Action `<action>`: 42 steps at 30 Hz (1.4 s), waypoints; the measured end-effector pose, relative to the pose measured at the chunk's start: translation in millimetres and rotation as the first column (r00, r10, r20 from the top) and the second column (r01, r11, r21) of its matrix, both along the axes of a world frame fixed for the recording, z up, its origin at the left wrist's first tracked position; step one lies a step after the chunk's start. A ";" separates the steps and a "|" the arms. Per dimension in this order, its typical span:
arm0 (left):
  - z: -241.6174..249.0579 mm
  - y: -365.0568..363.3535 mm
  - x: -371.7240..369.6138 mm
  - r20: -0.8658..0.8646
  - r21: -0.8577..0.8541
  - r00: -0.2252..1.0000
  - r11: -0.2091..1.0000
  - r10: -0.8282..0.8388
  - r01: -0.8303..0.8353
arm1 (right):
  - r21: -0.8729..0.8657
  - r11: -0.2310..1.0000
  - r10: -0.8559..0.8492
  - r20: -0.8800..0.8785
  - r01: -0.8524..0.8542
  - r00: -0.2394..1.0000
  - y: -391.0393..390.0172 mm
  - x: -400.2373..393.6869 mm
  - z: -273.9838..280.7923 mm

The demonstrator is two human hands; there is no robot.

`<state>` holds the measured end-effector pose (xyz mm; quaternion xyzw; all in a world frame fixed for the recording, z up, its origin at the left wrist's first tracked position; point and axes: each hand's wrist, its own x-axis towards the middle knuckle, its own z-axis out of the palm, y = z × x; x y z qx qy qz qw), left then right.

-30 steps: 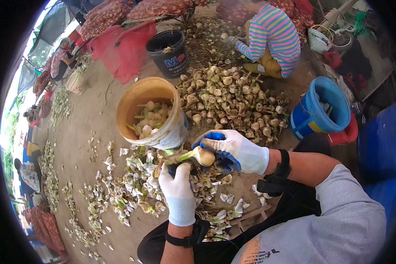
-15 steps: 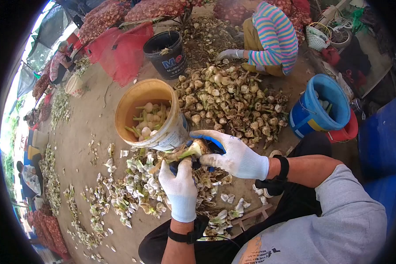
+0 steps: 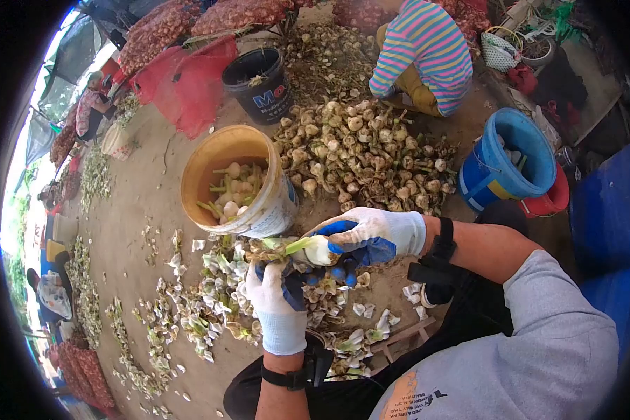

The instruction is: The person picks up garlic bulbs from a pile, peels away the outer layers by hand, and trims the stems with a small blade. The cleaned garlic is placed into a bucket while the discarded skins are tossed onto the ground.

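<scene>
Over the scattered peelings, a garlic bulb point(image 3: 320, 252) shows a white, bare side and a pale green stem pointing left. My right hand point(image 3: 379, 238), in a white glove with blue-coated fingers, grips the bulb end. Dry brownish husk point(image 3: 264, 248) hangs at the stem end, where my left hand point(image 3: 274, 294), gloved the same way, is closed on it. The tips of my left fingers are partly hidden. Just beyond my hands stands a yellowish bucket point(image 3: 194, 183) with peeled, stemmed garlic inside.
A heap of unpeeled garlic point(image 3: 367, 154) lies ahead; a blue bucket point(image 3: 486, 164) stands at its right and a black bucket point(image 3: 262, 98) behind. A person in a striped top point(image 3: 427, 52) crouches beyond. Peelings point(image 3: 210, 301) litter the ground. Full mesh sacks point(image 3: 161, 35) lie at the back.
White skin now shows on the bulb where it looked brown before. My right fingers have turned around it, showing more blue coating. The person in stripes has shifted, and their glove is hidden.
</scene>
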<state>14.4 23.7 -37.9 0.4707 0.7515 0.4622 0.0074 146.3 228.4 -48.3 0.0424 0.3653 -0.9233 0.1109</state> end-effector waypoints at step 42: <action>33.2 -1.4 10.1 0.405 -0.106 0.914 0.993 0.002 0.045 | 0.701 0.681 -0.158 -0.143 0.213 0.977 -6.9 1.0 31.7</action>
